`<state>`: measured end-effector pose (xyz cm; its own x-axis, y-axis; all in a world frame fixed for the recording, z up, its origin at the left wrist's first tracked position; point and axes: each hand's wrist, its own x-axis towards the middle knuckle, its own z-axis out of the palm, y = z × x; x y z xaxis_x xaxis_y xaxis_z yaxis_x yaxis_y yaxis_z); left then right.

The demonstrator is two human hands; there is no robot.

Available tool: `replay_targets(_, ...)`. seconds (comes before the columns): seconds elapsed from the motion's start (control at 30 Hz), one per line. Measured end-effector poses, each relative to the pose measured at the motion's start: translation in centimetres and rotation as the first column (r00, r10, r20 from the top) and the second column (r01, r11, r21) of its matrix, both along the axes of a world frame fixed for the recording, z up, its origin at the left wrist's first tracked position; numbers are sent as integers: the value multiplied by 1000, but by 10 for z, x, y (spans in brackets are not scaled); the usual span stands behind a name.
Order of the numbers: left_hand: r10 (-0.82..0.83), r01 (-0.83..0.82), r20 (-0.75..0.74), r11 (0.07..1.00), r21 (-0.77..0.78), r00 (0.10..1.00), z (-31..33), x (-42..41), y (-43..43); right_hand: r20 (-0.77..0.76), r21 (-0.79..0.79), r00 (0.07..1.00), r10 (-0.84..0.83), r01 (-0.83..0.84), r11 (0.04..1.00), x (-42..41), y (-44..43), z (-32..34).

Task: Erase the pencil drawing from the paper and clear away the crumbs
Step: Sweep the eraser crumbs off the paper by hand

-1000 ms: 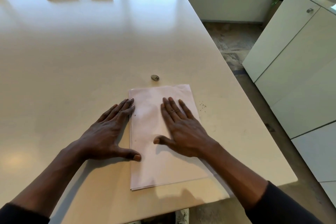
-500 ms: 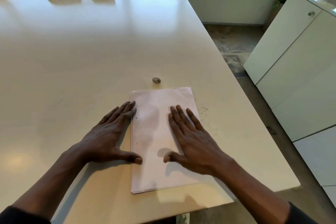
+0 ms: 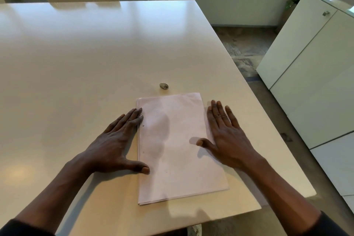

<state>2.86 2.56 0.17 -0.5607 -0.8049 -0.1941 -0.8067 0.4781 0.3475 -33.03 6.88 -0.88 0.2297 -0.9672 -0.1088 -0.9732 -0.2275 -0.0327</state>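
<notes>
I see the thin stack of white paper sheets (image 3: 178, 147) flat near the front edge of the glossy cream tabletop (image 3: 95, 59), no legible writing. Small grey oval eraser (image 3: 163, 86) just beyond it. Left hand (image 3: 116, 143) and right hand (image 3: 228, 140) flat, fingers spread, holding nothing, flanking the sheets.

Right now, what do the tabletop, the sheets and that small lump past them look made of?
Table: smooth cream top, semi-gloss, likely laminate or lacquered board; it mirrors the chair and window light.
Paper: thin matte white sheets, a few stacked; layered edges show at the near corner.
Eraser: small rounded grey lump, dull and smudged, probably rubber; too small to be sure.
</notes>
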Motion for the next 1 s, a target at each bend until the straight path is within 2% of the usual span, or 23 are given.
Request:
replay_targets(0.1, -1, 1, -13, 1000, -12, 1000, -1, 0, 0, 212, -189, 977, -25, 66, 980, 14, 16, 1)
replay_targets(0.17, 2, -2, -38, 1000, -17, 999, -2, 1, 1, 302, -274, 953, 7, 80, 958, 27, 31, -1)
replay_targets(0.37, 71, -65, -176, 997, 37, 982, -2, 2, 3, 255, -291, 967, -1, 78, 954, 42, 46, -8)
replay_targets(0.5, 279, -286, -258, 958, 9, 925, 0, -23, 17, 241, -312, 971, 4, 73, 947, 40, 46, -11)
replay_targets(0.6, 480, -509, -361, 861, 18, 799, 5, -50, 27, 232, -303, 973, -9, 81, 950, 41, 44, -11)
replay_targets(0.67, 630, -647, -438, 751, 132, 642, 9, -65, 27, 233, -297, 972, -17, 88, 951, 41, 44, -11)
replay_targets(0.77, 783, -727, -451, 595, 342, 429, 16, -78, 21, 247, -315, 969, -23, 102, 943, 42, 44, -11)
replay_targets(0.9, 879, -761, -388, 447, 469, 277, 28, -83, 5, 276, -341, 961, -18, 116, 933, 43, 45, -13)
replay_targets(1.0, 912, -755, -345, 383, 532, 220, 30, -80, -10, 303, -348, 953, -15, 125, 929, 44, 45, -16)
